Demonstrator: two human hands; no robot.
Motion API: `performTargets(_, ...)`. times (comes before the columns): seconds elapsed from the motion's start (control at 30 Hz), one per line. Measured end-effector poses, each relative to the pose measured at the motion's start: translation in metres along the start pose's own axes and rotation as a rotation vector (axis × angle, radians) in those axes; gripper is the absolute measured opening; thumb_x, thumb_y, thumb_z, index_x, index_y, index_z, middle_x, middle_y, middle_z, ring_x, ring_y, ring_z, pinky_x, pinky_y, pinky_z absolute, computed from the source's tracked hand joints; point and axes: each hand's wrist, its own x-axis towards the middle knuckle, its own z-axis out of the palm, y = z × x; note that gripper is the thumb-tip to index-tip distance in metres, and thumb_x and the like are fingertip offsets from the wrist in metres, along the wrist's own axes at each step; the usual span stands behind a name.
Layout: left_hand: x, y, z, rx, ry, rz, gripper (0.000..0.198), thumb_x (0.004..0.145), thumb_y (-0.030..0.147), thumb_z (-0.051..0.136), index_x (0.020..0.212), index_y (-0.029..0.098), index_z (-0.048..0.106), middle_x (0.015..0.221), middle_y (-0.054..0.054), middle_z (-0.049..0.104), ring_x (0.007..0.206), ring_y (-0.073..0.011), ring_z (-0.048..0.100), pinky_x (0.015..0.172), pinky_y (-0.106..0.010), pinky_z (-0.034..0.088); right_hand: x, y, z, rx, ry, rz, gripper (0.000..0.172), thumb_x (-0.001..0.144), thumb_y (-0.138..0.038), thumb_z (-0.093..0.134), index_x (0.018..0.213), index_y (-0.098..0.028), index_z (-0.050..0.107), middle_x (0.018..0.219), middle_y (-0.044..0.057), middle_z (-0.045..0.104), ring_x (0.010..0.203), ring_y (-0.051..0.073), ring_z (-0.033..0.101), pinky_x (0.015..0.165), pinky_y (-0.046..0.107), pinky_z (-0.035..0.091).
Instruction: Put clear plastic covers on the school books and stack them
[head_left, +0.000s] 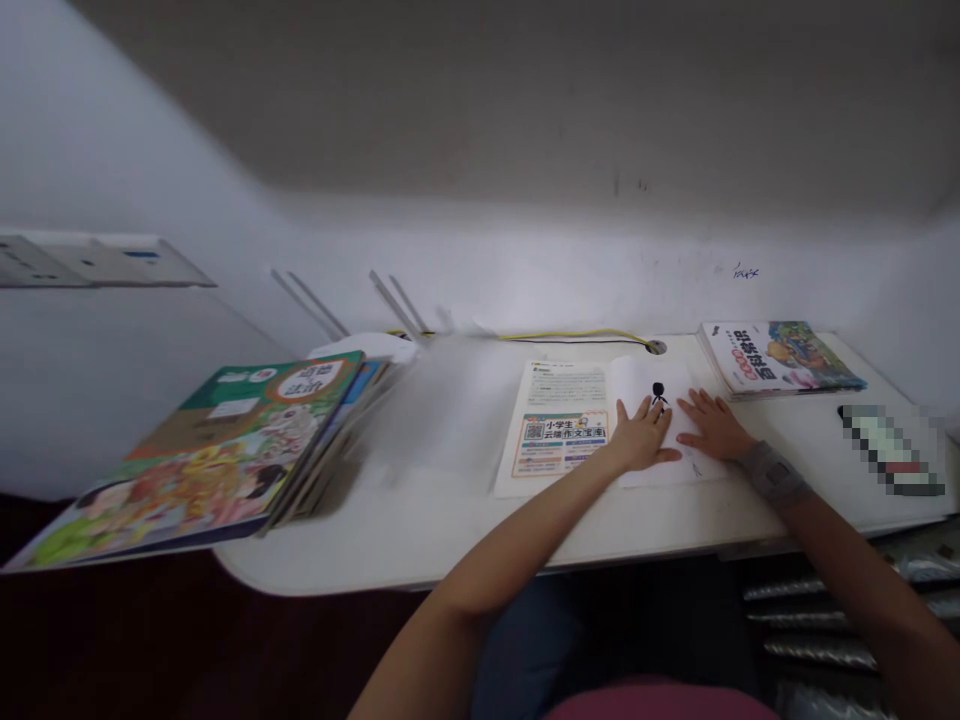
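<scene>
So, an open book (559, 425) is laid flat on the white surface (450, 520), a bit right of the middle of the view. Both hands are pressed onto its mostly blank right-hand page. The left hand (641, 437) is set palm down near the fold, and the right hand (712, 425) is placed just beside it at 3 o'clock, fingers spread. Nothing is gripped tbh: the grip of each hand is open and flat on the paper. A small black figure (658, 393) is printed just off the left fingertips at 12 o'clock. A grey wristband (772, 470) is worn on the right wrist. A tilted stack of books (225, 450) is seen well apart at 9 o'clock, its near corner stuck out past the surface's edge. A colourful book (780, 357) is parked at 2 o'clock near the wall, and a yellow cable (570, 336) is run along the back at 12 o'clock.
</scene>
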Motion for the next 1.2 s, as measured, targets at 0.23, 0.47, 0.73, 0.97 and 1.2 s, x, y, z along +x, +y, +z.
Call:
performTargets(0.23,0.003,0.0,-0.001,-0.029,-0.014,0.01,0.081,0.082,0.066,0.036,0.144,0.017,0.017,0.152,-0.016,0.016,0.139,-0.0346,0.008,0.096,-0.076,0.007,0.001,0.003,0.004,0.006,0.025,-0.009,0.078,0.081,-0.069,0.038,0.143,-0.022,0.03,0.15,0.015,0.024,0.138,0.033,0.017,0.106,0.054,0.02)
performTargets(0.47,0.003,0.001,0.0,-0.091,0.035,0.067,0.086,0.08,0.066,0.041,0.146,0.019,0.01,0.152,-0.017,0.014,0.14,-0.0347,0.007,0.098,-0.074,0.005,0.0,0.002,0.002,0.043,0.023,-0.016,0.079,0.08,-0.068,0.041,0.143,-0.021,0.03,0.15,0.016,0.023,0.139,0.033,0.014,0.107,0.054,0.019)
performTargets(0.73,-0.033,-0.036,-0.033,-0.113,0.311,-0.154,0.058,0.091,0.043,0.037,0.142,0.015,0.029,0.15,-0.014,0.023,0.138,-0.031,0.017,0.109,-0.051,0.023,0.0,0.002,-0.004,0.04,0.09,0.04,0.07,0.085,-0.059,0.04,0.141,-0.018,0.033,0.15,0.017,0.023,0.138,0.032,0.017,0.104,0.054,0.024)
performTargets(0.97,-0.127,-0.114,-0.036,0.144,0.234,-0.6,0.051,0.092,0.027,0.028,0.141,0.014,0.031,0.143,-0.012,0.039,0.137,-0.0309,0.023,0.107,-0.056,0.022,-0.001,-0.066,-0.025,-0.078,0.199,-0.286,0.064,0.089,-0.055,0.036,0.141,-0.016,0.034,0.148,0.016,0.028,0.137,0.03,0.023,0.107,0.053,0.018)
performTargets(1.2,-0.154,-0.12,-0.013,0.187,0.147,-0.618,0.051,0.09,0.016,0.021,0.139,0.016,0.036,0.142,-0.012,0.041,0.136,-0.0301,0.026,0.106,-0.061,0.02,0.002,-0.089,-0.016,-0.087,0.079,-0.284,0.074,0.086,-0.063,0.035,0.139,-0.01,0.036,0.143,0.024,0.034,0.131,0.036,0.033,0.102,0.055,0.026)
